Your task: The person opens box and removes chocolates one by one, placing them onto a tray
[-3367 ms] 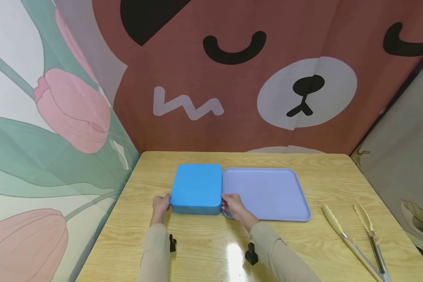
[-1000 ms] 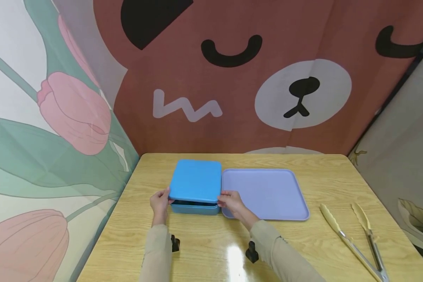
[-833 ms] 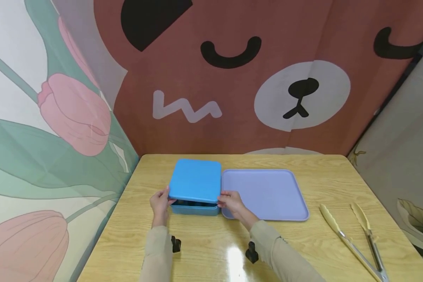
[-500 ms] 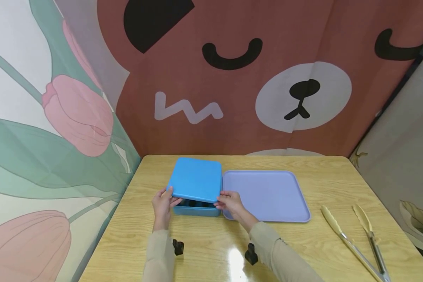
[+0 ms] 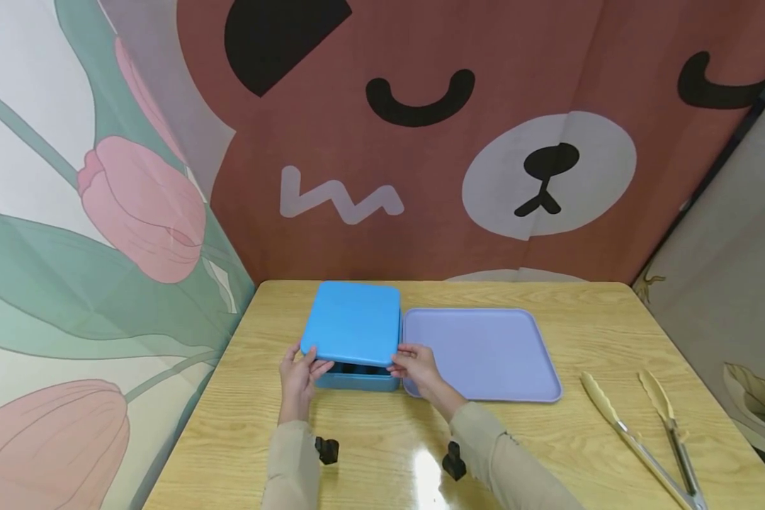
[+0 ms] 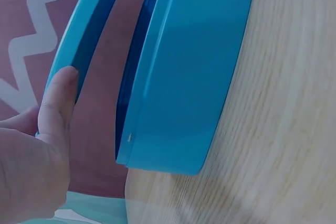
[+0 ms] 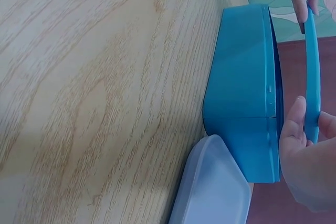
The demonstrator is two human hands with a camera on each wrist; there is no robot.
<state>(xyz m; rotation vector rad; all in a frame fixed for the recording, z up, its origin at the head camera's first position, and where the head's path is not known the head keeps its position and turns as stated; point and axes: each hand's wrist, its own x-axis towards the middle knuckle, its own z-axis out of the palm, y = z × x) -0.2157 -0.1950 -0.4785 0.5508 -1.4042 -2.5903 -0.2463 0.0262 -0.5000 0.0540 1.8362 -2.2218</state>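
Observation:
A bright blue lid [image 5: 352, 322] is raised off a square blue box [image 5: 358, 382] on the table. My left hand [image 5: 298, 375] grips the lid's near left corner, thumb on one face and fingers under it. At the near right corner my right hand [image 5: 421, 368] pinches the lid's edge. Both wrist views show a gap between the lid [image 6: 86, 30] and the box [image 7: 244, 72]. Through the front gap dark shapes show inside the box, mostly hidden by the lid.
A flat lavender tray [image 5: 481, 354] lies right beside the box. Metal tongs [image 5: 647, 443] with cream-coloured tips lie spread at the right of the wooden table [image 5: 363, 453]. A printed bear curtain [image 5: 331, 248] hangs behind the table's back edge.
Earlier the lid sat flat on the box; since then both hands have lifted its front edge. Lately the left hand has shifted slightly right along the lid, its left side rising further.

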